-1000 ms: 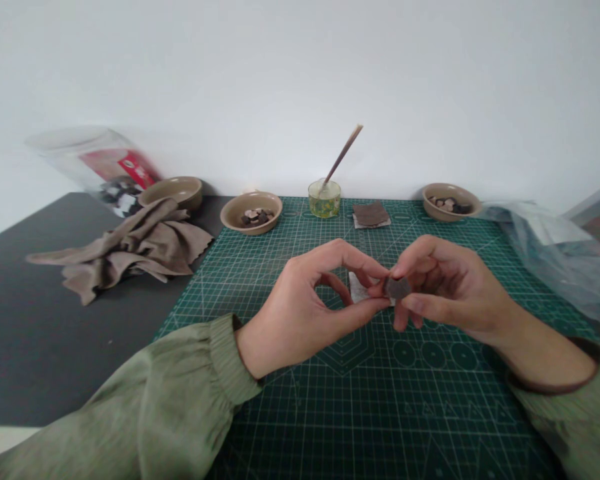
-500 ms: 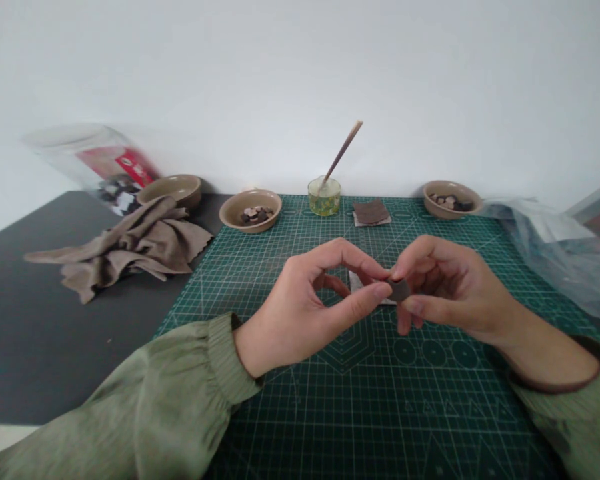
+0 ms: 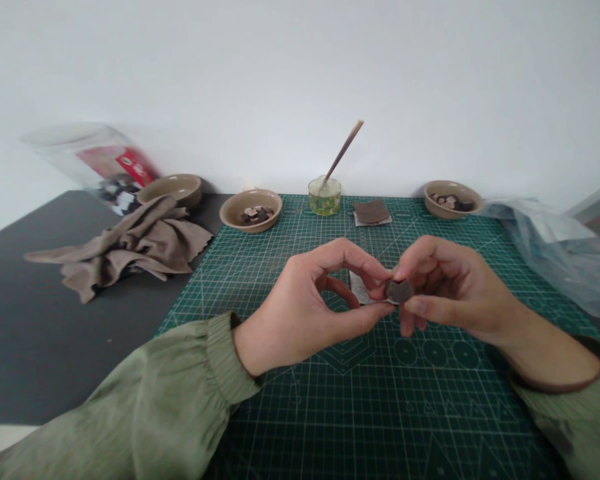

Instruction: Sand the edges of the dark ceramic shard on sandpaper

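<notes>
- The left thumb has slid lower, now beneath the held piece.
- The hands are together above a green cutting mat: the right hand pinches a dark round chip, at the centre of the mat, and the left hand pinches a white paper scrap against it.
- Counted: three tan bowls, two showing chips; one glass jar holding one brush; one dark square.

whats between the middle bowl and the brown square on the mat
The head view shows a small glass jar holding a wooden stick between the bowl and the brown square.
</notes>
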Motion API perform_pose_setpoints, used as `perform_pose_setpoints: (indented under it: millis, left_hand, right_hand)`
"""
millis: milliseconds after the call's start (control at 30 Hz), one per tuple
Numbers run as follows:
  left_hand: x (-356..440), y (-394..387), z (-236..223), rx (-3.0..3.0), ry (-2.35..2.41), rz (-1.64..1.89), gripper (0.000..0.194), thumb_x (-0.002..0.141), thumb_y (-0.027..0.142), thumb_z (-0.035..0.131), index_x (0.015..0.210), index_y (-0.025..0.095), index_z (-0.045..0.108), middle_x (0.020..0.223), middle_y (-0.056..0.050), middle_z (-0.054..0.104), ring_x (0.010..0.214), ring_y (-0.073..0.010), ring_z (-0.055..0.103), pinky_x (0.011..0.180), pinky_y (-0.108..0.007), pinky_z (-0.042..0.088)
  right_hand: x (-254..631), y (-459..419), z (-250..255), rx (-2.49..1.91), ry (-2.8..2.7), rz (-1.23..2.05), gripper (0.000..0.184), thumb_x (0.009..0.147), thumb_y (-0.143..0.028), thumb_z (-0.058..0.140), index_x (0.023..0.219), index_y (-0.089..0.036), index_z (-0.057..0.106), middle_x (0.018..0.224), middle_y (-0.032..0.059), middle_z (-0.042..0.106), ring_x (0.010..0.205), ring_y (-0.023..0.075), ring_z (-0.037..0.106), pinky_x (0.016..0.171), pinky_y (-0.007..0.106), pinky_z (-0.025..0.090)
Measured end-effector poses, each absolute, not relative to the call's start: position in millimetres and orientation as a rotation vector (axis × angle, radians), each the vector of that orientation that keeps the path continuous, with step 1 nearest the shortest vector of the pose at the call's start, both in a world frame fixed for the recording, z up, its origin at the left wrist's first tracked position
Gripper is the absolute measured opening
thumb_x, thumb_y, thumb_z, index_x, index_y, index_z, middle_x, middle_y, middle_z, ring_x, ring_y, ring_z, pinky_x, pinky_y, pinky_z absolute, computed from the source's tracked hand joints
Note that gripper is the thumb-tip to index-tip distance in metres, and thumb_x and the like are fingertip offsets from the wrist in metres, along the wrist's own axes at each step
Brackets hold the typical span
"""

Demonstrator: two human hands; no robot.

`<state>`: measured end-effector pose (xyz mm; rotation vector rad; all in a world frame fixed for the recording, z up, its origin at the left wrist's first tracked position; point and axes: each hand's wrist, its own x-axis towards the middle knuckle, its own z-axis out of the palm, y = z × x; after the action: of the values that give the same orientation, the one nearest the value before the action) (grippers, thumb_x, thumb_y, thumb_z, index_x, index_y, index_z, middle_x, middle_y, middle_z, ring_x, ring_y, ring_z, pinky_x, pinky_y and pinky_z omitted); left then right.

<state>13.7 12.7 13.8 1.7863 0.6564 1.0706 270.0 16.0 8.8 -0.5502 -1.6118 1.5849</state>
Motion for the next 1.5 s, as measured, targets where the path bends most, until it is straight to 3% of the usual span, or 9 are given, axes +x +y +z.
perform_pose_setpoints:
  millis: [167, 567, 767, 1067, 1500]
  left_hand:
    - [13.7, 12.7, 15.0, 1.771, 0.663, 1.055, 0.024, 0.094, 0.023, 0.09, 0.114, 0.02, 0.077, 0.108, -0.005, 0.078, 0.098, -0.0184, 0.079, 0.079, -0.028, 0.066]
    - [14.3, 14.9, 15.2, 1.668, 0.63, 1.063, 0.02, 0.092, 0.016, 0.091, 0.109, 0.02, 0.08, 0.106, -0.004, 0.078, 0.097, -0.0152, 0.075, 0.075, -0.022, 0.062]
    - [14.7, 17.0, 12.0, 1.677, 0.607, 1.049, 0.029, 0.089, 0.018, 0.094, 0.113, 0.019, 0.079, 0.109, -0.006, 0.077, 0.099, -0.0195, 0.078, 0.081, -0.029, 0.068]
    - [14.5, 15.2, 12.9, 1.683, 0.609, 1.044, 0.026, 0.092, 0.022, 0.093, 0.113, 0.019, 0.078, 0.108, -0.005, 0.076, 0.097, -0.0189, 0.078, 0.081, -0.03, 0.07]
    - [13.9, 14.8, 14.6, 1.614, 0.567, 1.034, 0.03, 0.088, 0.014, 0.094, 0.114, 0.018, 0.079, 0.11, -0.005, 0.077, 0.099, -0.0184, 0.076, 0.083, -0.029, 0.07]
  right_hand:
    - [271.2, 17.2, 6.7, -0.522, -1.622, 1.591, 0.032, 0.097, -0.008, 0.085, 0.121, -0.026, 0.075, 0.102, 0.0039, 0.088, 0.074, 0.0167, 0.087, 0.06, 0.016, 0.062]
    - [270.9, 16.6, 8.5, -0.544, -1.637, 1.589, 0.032, 0.097, -0.007, 0.085, 0.12, -0.027, 0.076, 0.089, -0.0022, 0.083, 0.073, 0.0148, 0.086, 0.061, 0.014, 0.061]
    - [271.3, 16.6, 8.3, -0.553, -1.637, 1.586, 0.029, 0.098, -0.01, 0.086, 0.119, -0.026, 0.074, 0.098, 0.0029, 0.087, 0.072, 0.0164, 0.086, 0.059, 0.016, 0.061]
    - [272.4, 16.4, 7.1, -0.563, -1.633, 1.598, 0.029, 0.099, -0.012, 0.086, 0.12, -0.027, 0.074, 0.101, 0.0042, 0.088, 0.073, 0.0167, 0.086, 0.059, 0.016, 0.061]
    - [273.0, 17.1, 6.6, -0.549, -1.624, 1.626, 0.03, 0.099, -0.01, 0.084, 0.122, -0.028, 0.074, 0.096, 0.0004, 0.086, 0.074, 0.0161, 0.086, 0.059, 0.015, 0.061]
